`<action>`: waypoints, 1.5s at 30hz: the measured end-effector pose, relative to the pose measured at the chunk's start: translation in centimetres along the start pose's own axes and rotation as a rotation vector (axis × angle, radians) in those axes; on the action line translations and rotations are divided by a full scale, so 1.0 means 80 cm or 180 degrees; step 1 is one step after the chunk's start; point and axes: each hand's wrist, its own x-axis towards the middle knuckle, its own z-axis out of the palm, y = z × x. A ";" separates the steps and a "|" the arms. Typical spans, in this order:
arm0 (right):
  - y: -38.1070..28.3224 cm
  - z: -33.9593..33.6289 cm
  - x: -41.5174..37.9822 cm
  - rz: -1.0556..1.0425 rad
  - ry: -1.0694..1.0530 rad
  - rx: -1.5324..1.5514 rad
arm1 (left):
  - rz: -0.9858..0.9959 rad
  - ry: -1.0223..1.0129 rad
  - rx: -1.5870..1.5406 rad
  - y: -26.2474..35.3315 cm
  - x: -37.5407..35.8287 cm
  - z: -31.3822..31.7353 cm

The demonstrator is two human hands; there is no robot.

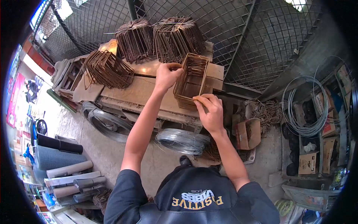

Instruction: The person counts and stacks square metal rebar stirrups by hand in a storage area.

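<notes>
A stack of rusty rectangular wire stirrups (pixel 191 85) stands on the worn wooden bench (pixel 123 96), its hollow middle facing up. At the stack's left rim, my left hand (pixel 168 76) has its fingers curled over the edge wire. My right hand (pixel 209 110) pinches the near right corner between thumb and fingers. Whether either hand grips one stirrup or several cannot be made out. Behind are two taller bundles of stirrups, a left one (pixel 134 40) and a right one (pixel 177 39). Another leaning bundle (pixel 108 71) rests at the bench's left end.
Coils of shiny wire, one at left (pixel 106 121) and one at centre (pixel 182 141), sit below the bench's front edge. A mesh fence (pixel 223 33) rises behind. Right of the bench are an open cardboard box (pixel 249 134) and a hanging wire coil (pixel 305 106). Rolls of mesh (pixel 61 162) lie left.
</notes>
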 end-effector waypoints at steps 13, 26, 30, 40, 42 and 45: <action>0.010 0.007 -0.010 0.0199 -0.0232 -0.0062 | 0.0324 0.0148 0.0428 -0.010 -0.010 0.000; 0.013 -0.012 -0.043 0.0595 -0.0232 0.0231 | 0.0108 0.0126 0.0190 -0.009 -0.081 -0.014; 0.033 -0.024 -0.070 0.1019 -0.0284 0.0400 | 0.0454 0.0617 -0.0120 -0.020 -0.122 0.000; 0.110 -0.074 -0.149 0.1308 -0.0516 0.0335 | 0.1066 0.1484 0.0477 -0.013 -0.254 0.091; 0.143 -0.087 -0.169 0.1320 -0.0649 0.0380 | 0.1062 0.1433 0.0542 -0.023 -0.285 0.117; 0.194 -0.115 -0.202 0.1686 -0.0933 0.0455 | 0.0793 0.1396 0.0699 -0.031 -0.333 0.163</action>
